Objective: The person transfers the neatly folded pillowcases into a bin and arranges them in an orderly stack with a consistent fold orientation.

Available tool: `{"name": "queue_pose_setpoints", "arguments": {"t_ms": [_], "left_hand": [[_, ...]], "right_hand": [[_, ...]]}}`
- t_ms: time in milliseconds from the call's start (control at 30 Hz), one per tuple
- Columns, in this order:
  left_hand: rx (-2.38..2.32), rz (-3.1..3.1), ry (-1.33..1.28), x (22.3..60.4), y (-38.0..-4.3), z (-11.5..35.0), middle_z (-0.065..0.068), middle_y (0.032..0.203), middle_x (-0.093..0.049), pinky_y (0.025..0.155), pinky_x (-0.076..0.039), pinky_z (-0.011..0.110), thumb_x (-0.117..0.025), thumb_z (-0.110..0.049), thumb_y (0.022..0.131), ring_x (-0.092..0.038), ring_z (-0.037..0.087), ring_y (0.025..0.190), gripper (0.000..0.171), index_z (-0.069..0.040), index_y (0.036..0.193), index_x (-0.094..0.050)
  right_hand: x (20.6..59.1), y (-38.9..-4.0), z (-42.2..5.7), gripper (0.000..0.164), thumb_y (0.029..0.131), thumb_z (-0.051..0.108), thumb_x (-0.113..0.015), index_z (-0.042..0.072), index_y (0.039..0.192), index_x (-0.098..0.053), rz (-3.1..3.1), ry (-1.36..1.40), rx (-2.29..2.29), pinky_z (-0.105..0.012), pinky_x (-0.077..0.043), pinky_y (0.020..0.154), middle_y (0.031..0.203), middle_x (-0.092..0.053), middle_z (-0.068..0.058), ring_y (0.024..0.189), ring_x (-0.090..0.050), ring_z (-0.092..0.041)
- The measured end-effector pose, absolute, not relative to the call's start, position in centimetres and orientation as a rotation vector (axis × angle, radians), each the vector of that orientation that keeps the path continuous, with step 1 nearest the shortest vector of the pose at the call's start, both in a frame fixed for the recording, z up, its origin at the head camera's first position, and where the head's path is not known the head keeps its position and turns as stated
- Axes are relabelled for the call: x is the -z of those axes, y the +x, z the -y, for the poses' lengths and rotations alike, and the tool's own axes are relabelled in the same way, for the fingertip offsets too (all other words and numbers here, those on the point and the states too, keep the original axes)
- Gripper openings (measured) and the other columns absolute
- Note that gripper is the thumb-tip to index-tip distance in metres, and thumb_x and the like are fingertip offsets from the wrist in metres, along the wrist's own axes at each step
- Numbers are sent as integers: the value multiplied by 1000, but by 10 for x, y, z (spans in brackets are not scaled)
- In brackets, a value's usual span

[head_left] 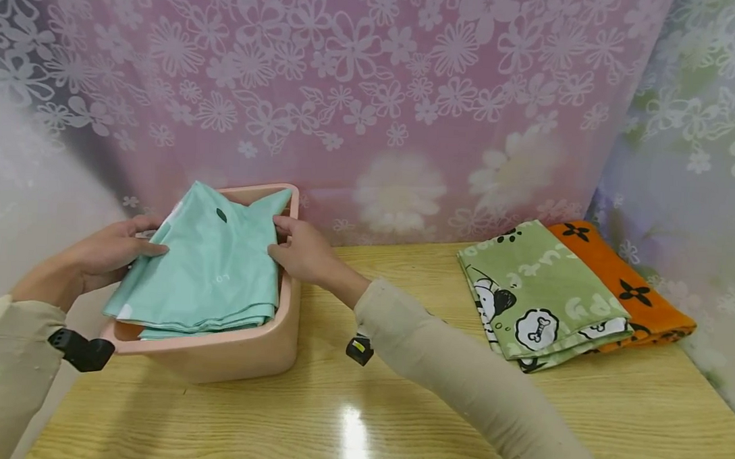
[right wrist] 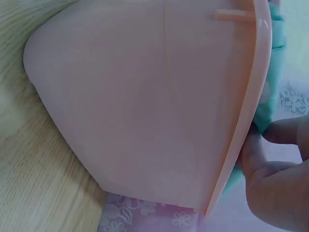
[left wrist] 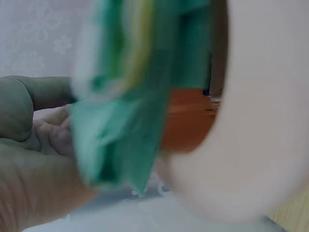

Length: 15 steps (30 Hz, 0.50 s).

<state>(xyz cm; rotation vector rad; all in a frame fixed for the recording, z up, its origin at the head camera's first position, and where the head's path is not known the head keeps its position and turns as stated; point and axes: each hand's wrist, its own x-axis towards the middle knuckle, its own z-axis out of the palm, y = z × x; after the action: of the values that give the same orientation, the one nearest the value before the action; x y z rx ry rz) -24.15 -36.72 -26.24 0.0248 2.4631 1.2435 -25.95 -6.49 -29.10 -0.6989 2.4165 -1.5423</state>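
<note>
Both hands hold a folded mint-green cloth (head_left: 205, 268) over the pink tub (head_left: 229, 360): left hand (head_left: 108, 251) grips its left edge, right hand (head_left: 302, 251) pinches the right. No lettering is readable. Further right lie green (head_left: 538, 299) and orange towels (head_left: 629, 286).

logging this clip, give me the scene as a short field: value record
left hand: left hand holds the left edge of the mint cloth
right hand: right hand grips its right edge
cloth: folded, lying in the pink basin
basin: stands on the wooden table
others: green cartoon cloth overlapping orange cloth, both on the table, right
</note>
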Motion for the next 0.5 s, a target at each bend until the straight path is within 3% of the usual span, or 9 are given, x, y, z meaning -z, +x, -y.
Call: {"name": "queue_pose_setpoints", "arguments": {"t_ms": [100, 200, 267, 500], "left_hand": [[-1268, -2474, -5, 259, -240, 367, 26, 133, -44, 84, -52, 40, -46, -21, 102, -57, 27, 110, 70, 2, 151, -2], [-1332, -2460, -19, 256, -239, 365, 10, 117, -57, 82, -53, 35, -48, -20, 101, -63, 10, 94, 71, 4, 150, -3], [-1354, -2455, -10, 255, -237, 362, 10, 118, -57, 84, -53, 34, -48, -18, 101, -63, 7, 93, 70, 5, 150, -4], [-1223, -2559, 82, 258, -229, 349, 30, 137, -40, 84, -53, 32, -44, -23, 103, -60, 6, 97, 61, 7, 147, -15]], "right_hand": [[291, -257, 61, 53, 96, 12, -50, 12, 148, -37, -2453, -729, 1531, -17, -44, 72, 140, -49, -3, 102, -57, -11], [291, -256, 59, 51, 96, 12, -49, 14, 146, -42, -2475, -746, 1517, -18, -46, 81, 141, -48, -1, 112, -55, -11], [292, -256, 57, 49, 96, 12, -49, 14, 144, -44, -2491, -756, 1501, -19, -45, 89, 143, -46, 1, 119, -52, -11], [292, -255, 50, 47, 96, 12, -49, 15, 142, -47, -2502, -853, 1439, -21, -45, 92, 141, -48, 2, 119, -53, -11]]}}
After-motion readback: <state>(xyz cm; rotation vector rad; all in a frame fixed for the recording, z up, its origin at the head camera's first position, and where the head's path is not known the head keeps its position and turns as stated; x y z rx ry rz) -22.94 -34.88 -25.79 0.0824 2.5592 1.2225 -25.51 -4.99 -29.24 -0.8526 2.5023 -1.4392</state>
